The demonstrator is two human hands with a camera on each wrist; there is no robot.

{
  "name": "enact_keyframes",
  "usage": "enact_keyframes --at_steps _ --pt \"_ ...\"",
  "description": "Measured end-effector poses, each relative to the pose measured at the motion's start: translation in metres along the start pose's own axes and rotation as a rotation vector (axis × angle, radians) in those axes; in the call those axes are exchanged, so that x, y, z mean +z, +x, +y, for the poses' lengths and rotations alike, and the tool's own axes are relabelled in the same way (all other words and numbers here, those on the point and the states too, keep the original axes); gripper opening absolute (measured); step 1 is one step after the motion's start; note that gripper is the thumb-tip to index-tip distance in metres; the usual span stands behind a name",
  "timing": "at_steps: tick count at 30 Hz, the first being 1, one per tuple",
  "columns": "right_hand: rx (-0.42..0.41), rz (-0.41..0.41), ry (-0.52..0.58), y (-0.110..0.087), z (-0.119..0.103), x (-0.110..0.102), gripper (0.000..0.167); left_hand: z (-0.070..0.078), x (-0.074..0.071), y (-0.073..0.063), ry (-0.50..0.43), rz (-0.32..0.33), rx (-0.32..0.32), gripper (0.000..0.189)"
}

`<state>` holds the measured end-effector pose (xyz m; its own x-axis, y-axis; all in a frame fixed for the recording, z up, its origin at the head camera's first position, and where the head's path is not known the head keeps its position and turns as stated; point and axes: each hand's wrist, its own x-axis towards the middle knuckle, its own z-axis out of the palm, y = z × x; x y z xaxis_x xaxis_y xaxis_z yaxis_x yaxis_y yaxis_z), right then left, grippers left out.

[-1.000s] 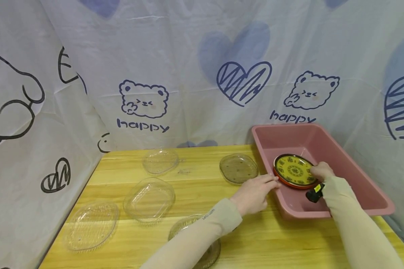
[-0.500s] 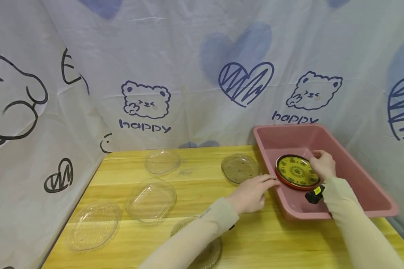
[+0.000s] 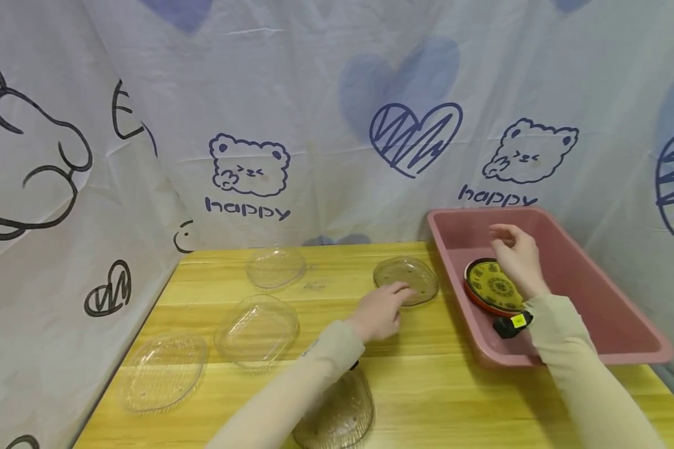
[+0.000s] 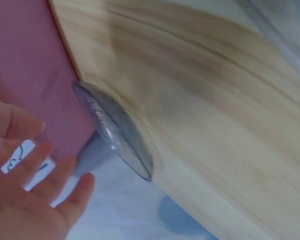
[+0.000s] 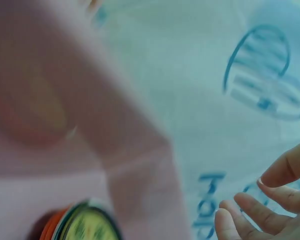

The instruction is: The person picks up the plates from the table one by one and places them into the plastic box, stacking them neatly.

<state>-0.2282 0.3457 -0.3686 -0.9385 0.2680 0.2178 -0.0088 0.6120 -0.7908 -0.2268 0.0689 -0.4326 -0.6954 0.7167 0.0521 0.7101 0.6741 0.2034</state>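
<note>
Yellow patterned plates (image 3: 497,285) with orange-red sides lie stacked in a pink basin (image 3: 612,324); only the top one's face shows. Over the stack, my right hand (image 3: 519,259) is raised, its fingers loosely bent around nothing. Bare fingers (image 5: 262,212) also appear in the right wrist view, apart from the plates. My left hand (image 3: 379,312) reaches over the table toward a smoky clear glass dish (image 3: 401,274) left of the basin. In the left wrist view its fingers (image 4: 80,192) are spread and apart from that dish.
Clear dishes stand on the left of the wooden table (image 3: 427,399): one far back (image 3: 275,268), an oblong one (image 3: 258,330), a round one (image 3: 163,374). Partly under my left sleeve lies a smoky dish (image 3: 339,415). A printed curtain (image 3: 326,125) closes off the back.
My right hand has let go of the yellow plates and risen. My left hand has left the basin's rim and moved left, to the near edge of the smoky dish.
</note>
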Motion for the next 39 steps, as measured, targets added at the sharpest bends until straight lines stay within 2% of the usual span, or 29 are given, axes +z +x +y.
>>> enact_keyframes --at_steps 4,10,18,24,32,39 --pt "-0.066 -0.017 0.025 -0.006 -0.022 0.005 0.039 -0.008 0.002 -0.001 0.041 -0.065 -0.076 0.057" --pt "-0.134 -0.09 0.007 -0.017 -0.043 0.012 0.039 -0.014 0.008 0.0 0.058 -0.138 -0.155 0.059" --pt "-0.19 -0.186 -0.087 -0.029 -0.054 0.026 0.047 -0.02 0.018 0.005 0.076 -0.201 -0.206 0.062" --pt "-0.194 -0.235 -0.129 -0.035 -0.058 0.041 0.051 -0.025 0.021 0.004 0.108 -0.246 -0.237 0.063" --pt "-0.23 -0.284 -0.111 -0.046 -0.067 0.059 0.049 -0.036 0.018 -0.003 0.057 -0.244 -0.235 0.055" --pt "-0.248 -0.298 -0.044 -0.056 -0.07 0.08 0.047 -0.05 0.006 -0.019 -0.042 -0.214 -0.232 0.046"
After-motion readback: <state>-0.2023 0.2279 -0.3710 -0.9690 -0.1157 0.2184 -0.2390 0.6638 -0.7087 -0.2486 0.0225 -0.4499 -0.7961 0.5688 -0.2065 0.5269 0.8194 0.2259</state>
